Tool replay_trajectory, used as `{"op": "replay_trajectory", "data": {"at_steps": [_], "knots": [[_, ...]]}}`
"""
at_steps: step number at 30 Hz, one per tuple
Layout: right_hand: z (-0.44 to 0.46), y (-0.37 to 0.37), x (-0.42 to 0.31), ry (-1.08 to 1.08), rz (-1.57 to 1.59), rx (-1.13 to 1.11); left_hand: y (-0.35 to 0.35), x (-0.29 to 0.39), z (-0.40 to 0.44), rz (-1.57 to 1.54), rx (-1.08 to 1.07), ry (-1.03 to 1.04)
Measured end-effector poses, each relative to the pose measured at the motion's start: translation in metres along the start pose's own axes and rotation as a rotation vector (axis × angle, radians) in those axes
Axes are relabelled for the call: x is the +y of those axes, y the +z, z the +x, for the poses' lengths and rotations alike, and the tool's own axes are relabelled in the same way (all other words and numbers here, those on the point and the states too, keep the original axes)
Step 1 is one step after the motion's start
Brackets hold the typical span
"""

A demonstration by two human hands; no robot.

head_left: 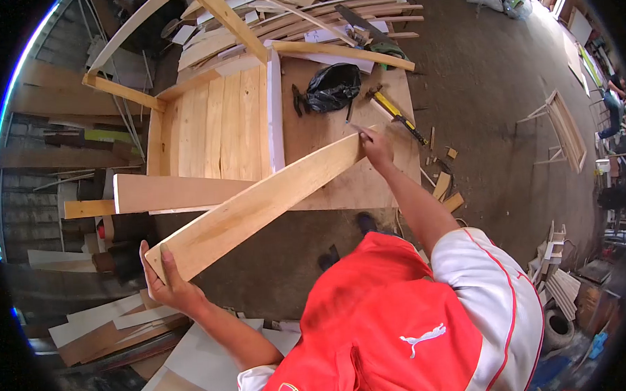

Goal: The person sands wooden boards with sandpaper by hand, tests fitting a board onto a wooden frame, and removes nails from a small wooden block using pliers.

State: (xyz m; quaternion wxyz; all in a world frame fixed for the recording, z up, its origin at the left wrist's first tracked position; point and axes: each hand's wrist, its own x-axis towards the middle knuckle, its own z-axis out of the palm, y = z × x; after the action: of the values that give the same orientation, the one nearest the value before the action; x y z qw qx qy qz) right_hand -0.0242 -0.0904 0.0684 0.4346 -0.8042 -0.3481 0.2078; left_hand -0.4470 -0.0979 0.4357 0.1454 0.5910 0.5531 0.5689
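Observation:
A long, flat wooden board is held slantwise in front of me, across the near side of the workbench. My left hand grips its near left end, with the thumb on the upper face. At the far right end, my right hand is closed around the board's edge. Beyond that hand lies a hammer with a yellow and black handle. A black plastic bag sits on the bench beside a dark tool that looks like pincers.
A wooden frame with slatted panel rests on the bench's left part; another plank juts out leftward. Behind are stacked wood strips and a handsaw. Offcuts litter the floor at right. A person is at far right.

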Motion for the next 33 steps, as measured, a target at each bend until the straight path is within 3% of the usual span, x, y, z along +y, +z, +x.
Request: {"op": "replay_trajectory", "data": {"at_steps": [4, 7, 10, 16, 19, 23, 27, 30, 33], "knots": [[0.03, -0.014, 0.02, 0.24, -0.057, -0.004, 0.0, 0.001, 0.0, -0.037, -0.007, -0.035], [0.029, -0.004, 0.019, 0.06, -0.091, 0.01, 0.003, 0.009, -0.001, 0.002, 0.005, -0.021], [0.009, 0.001, 0.005, -0.042, 0.073, -0.026, 0.005, 0.008, -0.001, 0.014, 0.022, -0.015], [0.034, -0.022, 0.01, 0.259, -0.055, -0.063, 0.001, 0.006, -0.003, -0.008, 0.015, -0.017], [0.024, -0.014, 0.001, 0.073, -0.067, -0.075, 0.001, 0.006, -0.003, 0.023, 0.024, 0.006], [0.015, -0.016, 0.005, 0.062, -0.062, -0.047, 0.003, 0.011, -0.007, -0.011, 0.039, -0.026], [0.031, -0.019, 0.008, 0.229, -0.065, -0.029, 0.002, 0.014, -0.008, 0.003, 0.015, -0.027], [0.025, -0.002, 0.013, 0.04, -0.07, -0.079, 0.007, 0.021, -0.008, 0.014, 0.032, -0.006], [-0.008, 0.0, -0.026, -0.003, 0.152, -0.105, 0.006, 0.018, -0.008, -0.056, 0.035, -0.024]]}}
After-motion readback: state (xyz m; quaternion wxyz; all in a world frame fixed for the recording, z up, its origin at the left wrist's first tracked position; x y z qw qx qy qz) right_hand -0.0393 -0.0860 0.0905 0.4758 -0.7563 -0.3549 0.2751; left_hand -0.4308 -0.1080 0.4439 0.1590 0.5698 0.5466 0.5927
